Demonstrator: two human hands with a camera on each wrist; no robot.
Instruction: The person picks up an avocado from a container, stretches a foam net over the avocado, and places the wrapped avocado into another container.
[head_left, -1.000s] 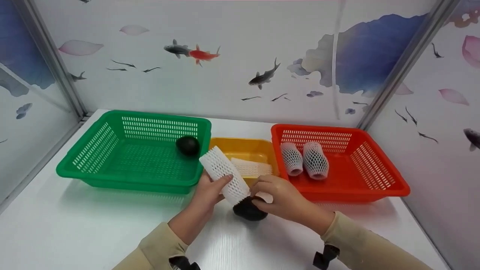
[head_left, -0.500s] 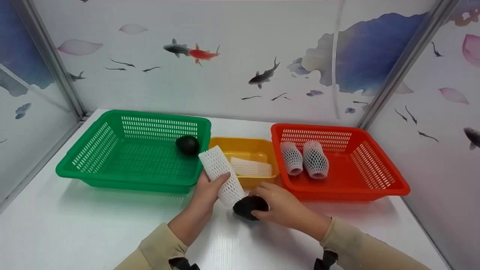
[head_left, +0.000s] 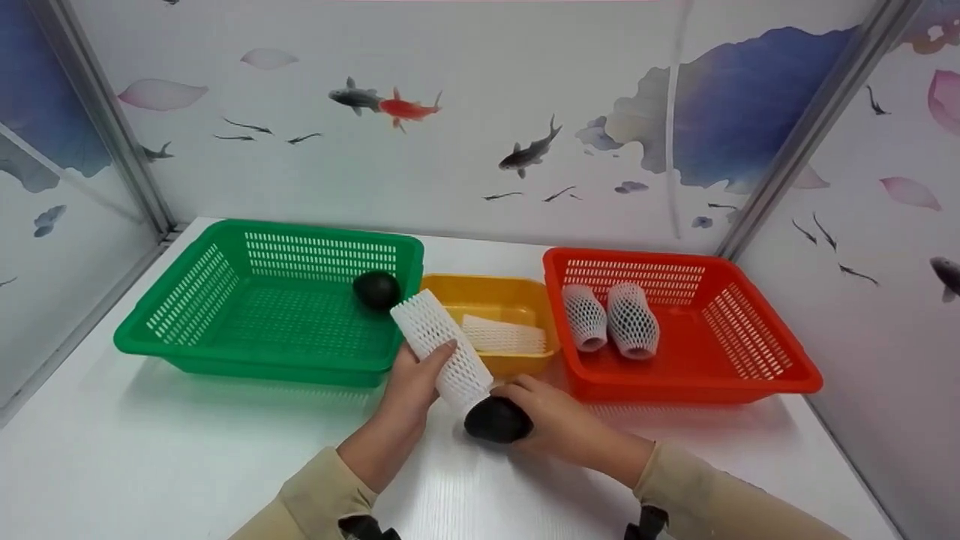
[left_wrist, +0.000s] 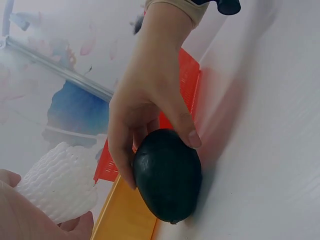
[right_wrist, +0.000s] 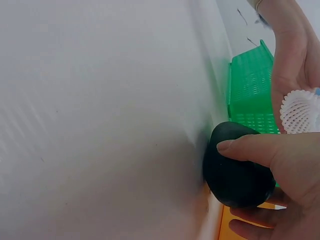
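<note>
My left hand (head_left: 412,380) holds a white foam net sleeve (head_left: 441,346), thumb across it, its lower end tilted down toward a dark avocado (head_left: 495,420). My right hand (head_left: 555,421) grips that avocado from the right, low over the white table. In the left wrist view the avocado (left_wrist: 169,175) shows its small stem end, with thumb and fingers on either side of its other end. The right wrist view shows the thumb lying over the avocado (right_wrist: 235,172) and the sleeve's open end (right_wrist: 302,111) apart from it.
A green basket (head_left: 255,367) on the left holds another dark avocado (head_left: 376,290). Behind my hands, a yellow bin (head_left: 517,365) contains a flat foam net sleeve (head_left: 504,335). The red basket (head_left: 697,391) at right holds two net-wrapped fruits (head_left: 632,321). Printed panels (head_left: 450,187) enclose the table.
My right hand has gone from pinching near the sleeve's lower end over the avocado to gripping the avocado's right side. The sleeve in my left hand has shifted slightly left.
</note>
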